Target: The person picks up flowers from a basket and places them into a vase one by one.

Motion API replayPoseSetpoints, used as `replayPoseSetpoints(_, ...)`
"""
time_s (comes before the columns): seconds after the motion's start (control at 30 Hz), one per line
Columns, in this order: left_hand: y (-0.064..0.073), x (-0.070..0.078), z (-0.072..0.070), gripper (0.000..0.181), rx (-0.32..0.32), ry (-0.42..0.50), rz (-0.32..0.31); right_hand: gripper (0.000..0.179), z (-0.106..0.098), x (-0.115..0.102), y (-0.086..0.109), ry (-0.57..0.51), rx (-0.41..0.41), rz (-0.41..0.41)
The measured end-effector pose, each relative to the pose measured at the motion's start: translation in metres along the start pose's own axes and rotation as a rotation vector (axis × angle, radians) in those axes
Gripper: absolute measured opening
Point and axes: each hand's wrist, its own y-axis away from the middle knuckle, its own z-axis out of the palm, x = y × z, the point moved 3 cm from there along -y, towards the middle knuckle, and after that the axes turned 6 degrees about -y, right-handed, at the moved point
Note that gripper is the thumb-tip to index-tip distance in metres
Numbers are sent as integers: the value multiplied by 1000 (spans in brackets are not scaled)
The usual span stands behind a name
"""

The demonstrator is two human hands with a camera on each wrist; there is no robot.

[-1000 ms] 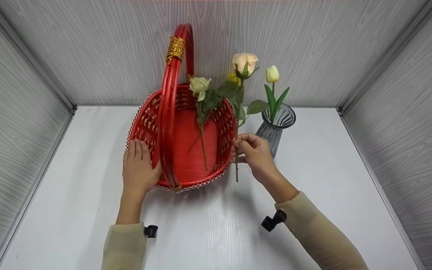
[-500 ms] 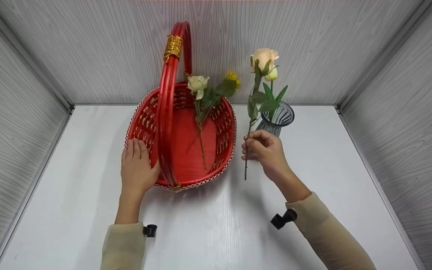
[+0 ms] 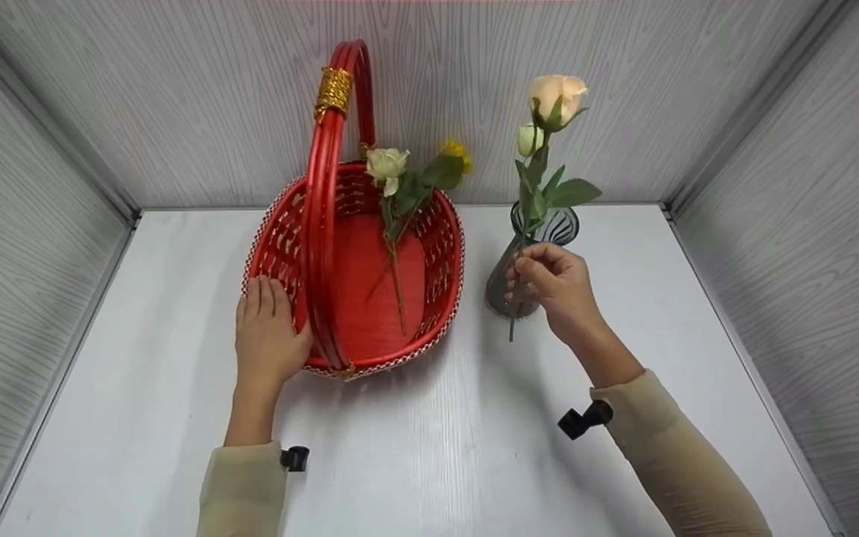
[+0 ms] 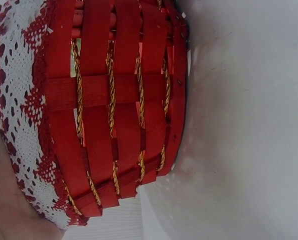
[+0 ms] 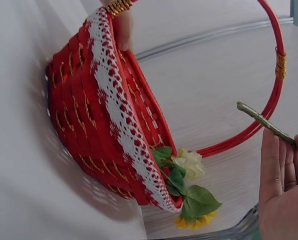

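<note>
My right hand (image 3: 560, 291) pinches the thin stem of a peach rose (image 3: 556, 101) between thumb and fingers. The rose stands upright in front of the grey ribbed glass vase (image 3: 500, 287), its leaves overlapping the vase mouth in the head view. A white tulip (image 3: 528, 140) stands in that vase, partly hidden by the rose. In the right wrist view the cut stem end (image 5: 259, 117) sticks out past the fingers. My left hand (image 3: 269, 339) rests over the near left rim of a red woven basket (image 3: 377, 298), fingers straight and reaching inside.
Within the basket lean a cream rose (image 3: 387, 164) and a yellow flower (image 3: 458, 154), stems crossing on its floor. The tall red handle (image 3: 321, 201) with gold binding arches over it. White lace (image 5: 114, 100) trims the rim. Grey wood-grain walls (image 3: 250, 112) enclose the white table (image 3: 414, 447).
My right hand has carried the peach rose rightward from beside the basket rim to the front of the vase. The left hand stays on the rim.
</note>
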Motion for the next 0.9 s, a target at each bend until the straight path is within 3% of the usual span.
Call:
replayPoseSetpoints(0.43,-1,-2,-2,77,-22,-18,-2,6,-24,-20,-19,43,69,14)
replayPoseSetpoints(0.73,-1,-2,1,76,-2,0,-1,16,-40,-26,-26,7,106,-2)
replayPoseSetpoints(0.9,-2,-1,1,76,6,2,0,6,-44,-30,-28,32,124,13)
